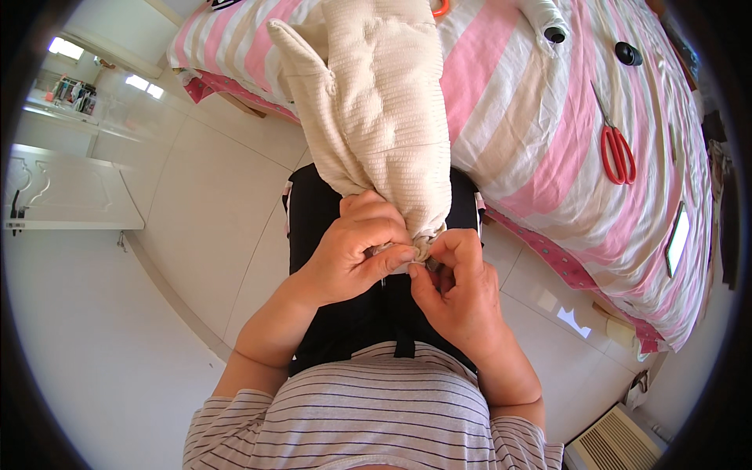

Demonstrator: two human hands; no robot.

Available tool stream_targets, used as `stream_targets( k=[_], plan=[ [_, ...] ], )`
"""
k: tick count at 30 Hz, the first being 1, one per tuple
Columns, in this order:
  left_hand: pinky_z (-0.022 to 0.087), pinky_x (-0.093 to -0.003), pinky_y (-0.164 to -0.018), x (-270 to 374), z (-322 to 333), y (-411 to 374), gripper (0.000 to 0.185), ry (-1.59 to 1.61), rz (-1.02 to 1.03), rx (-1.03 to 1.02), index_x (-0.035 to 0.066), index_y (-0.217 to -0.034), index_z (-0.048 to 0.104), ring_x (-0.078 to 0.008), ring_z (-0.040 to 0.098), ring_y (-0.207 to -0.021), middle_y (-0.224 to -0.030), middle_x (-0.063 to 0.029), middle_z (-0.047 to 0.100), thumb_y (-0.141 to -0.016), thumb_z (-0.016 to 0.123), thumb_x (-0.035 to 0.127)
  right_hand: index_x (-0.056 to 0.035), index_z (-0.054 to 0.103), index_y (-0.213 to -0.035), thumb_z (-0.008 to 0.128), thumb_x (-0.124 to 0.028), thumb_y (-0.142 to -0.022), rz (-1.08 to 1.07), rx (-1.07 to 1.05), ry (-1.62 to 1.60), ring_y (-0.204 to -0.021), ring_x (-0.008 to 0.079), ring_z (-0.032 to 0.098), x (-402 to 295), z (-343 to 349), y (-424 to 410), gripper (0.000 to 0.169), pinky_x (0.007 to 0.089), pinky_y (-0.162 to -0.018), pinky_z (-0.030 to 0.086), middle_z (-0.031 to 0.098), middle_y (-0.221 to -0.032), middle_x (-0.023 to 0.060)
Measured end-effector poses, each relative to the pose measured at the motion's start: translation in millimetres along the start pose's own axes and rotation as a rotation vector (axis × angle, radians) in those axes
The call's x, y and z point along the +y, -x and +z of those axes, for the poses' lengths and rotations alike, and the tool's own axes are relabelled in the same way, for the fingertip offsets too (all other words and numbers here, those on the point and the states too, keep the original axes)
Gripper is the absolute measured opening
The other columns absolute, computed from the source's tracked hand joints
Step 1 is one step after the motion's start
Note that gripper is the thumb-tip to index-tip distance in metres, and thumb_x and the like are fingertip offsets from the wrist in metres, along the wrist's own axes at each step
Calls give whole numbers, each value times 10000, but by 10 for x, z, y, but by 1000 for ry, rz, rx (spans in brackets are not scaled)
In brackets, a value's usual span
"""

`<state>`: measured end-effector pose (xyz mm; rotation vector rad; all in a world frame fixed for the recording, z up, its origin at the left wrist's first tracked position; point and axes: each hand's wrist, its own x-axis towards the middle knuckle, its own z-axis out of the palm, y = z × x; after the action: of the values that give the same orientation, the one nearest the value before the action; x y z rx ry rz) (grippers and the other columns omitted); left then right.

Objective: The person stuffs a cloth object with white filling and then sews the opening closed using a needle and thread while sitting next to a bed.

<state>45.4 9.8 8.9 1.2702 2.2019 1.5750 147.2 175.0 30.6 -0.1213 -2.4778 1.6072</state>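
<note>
A cream padded garment of ribbed fabric stretches from my lap onto the bed, its near end bunched up. My left hand grips the gathered edge between thumb and fingers. Close beside it, my right hand pinches the same edge, fingertips nearly meeting the left thumb. Whether a needle or another small item sits between the right fingers is too small to tell. Part of the bunched edge is hidden by both hands.
The bed with a pink-striped sheet bears red-handled scissors, a black thread spool, a white-wrapped roll and a lit phone. An orange handle shows behind the garment. A white door stands at left.
</note>
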Motion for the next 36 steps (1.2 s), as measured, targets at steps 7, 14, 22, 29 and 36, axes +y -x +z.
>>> stream_targets(
  k=[7, 14, 22, 29, 36],
  plan=[
    [337, -324, -842, 9, 24, 24, 172, -50, -8, 38, 97, -845, 682, -179, 526, -831, -832, 2, 612, -888, 740, 254, -54, 580, -1010, 736, -15, -808, -211, -5, 227, -613, 208, 635, 25, -28, 3, 258, 328, -526, 501, 615, -806, 78],
    [333, -337, -836, 43, 52, 23, 145, -94, -8, 54, 94, -864, 677, -196, 522, -838, -839, -6, 606, -887, 732, 226, -21, 649, -1032, 745, -36, -800, -373, 204, 427, -730, 231, 631, -39, 64, 64, 251, 328, -582, 527, 595, -969, 107],
    [392, -328, -869, 31, 61, 27, 121, -117, 2, 73, 66, -869, 655, -222, 532, -848, -839, -33, 626, -920, 674, 174, -7, 655, -1011, 706, -66, -751, -524, 234, 647, -730, 192, 627, -62, 132, 24, 271, 296, -544, 485, 613, -955, 106],
    [324, -351, -848, -96, 168, 95, 92, -215, 64, 132, 98, -903, 639, -216, 524, -876, -869, -21, 588, -890, 685, 176, -16, 622, -968, 685, -56, -814, -685, 225, 294, -658, 198, 616, -346, 50, -142, 172, 276, -518, 429, 651, -917, 133],
    [382, -334, -837, -101, 66, 88, 217, -116, 26, 136, 74, -861, 658, -218, 532, -836, -832, -29, 612, -953, 667, 270, 20, 555, -1134, 475, -133, -1042, -328, 434, -545, -644, 59, 456, -823, -736, -156, 196, 225, -557, 395, 532, -849, 7]
  ],
)
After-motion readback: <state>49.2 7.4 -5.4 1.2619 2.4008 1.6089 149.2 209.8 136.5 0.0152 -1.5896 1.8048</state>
